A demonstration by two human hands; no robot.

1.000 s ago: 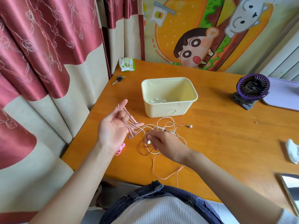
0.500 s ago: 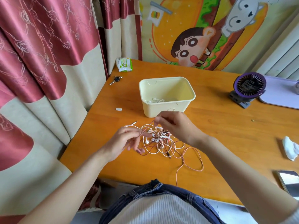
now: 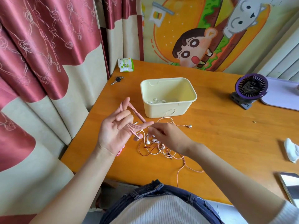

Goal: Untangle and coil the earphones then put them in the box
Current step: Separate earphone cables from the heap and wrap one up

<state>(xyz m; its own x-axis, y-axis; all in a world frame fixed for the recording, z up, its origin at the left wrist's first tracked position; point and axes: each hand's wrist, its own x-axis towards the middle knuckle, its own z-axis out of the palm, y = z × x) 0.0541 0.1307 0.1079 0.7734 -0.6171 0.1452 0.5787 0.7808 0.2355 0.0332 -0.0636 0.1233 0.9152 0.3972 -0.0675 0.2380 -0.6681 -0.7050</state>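
My left hand (image 3: pixel 111 135) is raised palm up above the table's left part. Pink earphone cable (image 3: pixel 135 113) is wound in a bundle from its index fingertip to its thumb. My right hand (image 3: pixel 168 136) pinches the same pink cable right at the left thumb tip. Under both hands lies a tangle of white, pink and dark red earphones (image 3: pixel 155 149), with one white earbud (image 3: pixel 189 126) stretched out to the right. A loose pink strand (image 3: pixel 184 165) trails toward the table's front edge. The cream box (image 3: pixel 161 110) stands just behind, with white earphones (image 3: pixel 157 101) inside.
A key (image 3: pixel 117 79) and a green wipes packet (image 3: pixel 125 64) lie at the far left corner. A purple fan (image 3: pixel 250 88) and a lilac tray (image 3: pixel 281 94) stand at the right, a crumpled tissue (image 3: pixel 291 150) and a phone (image 3: pixel 290 185) nearer. Curtains hang left of the table.
Half a second ago both hands were low on the tangle. Now my left hand is lifted, palm up, with the pink coil on it, and my right hand has come to its thumb.
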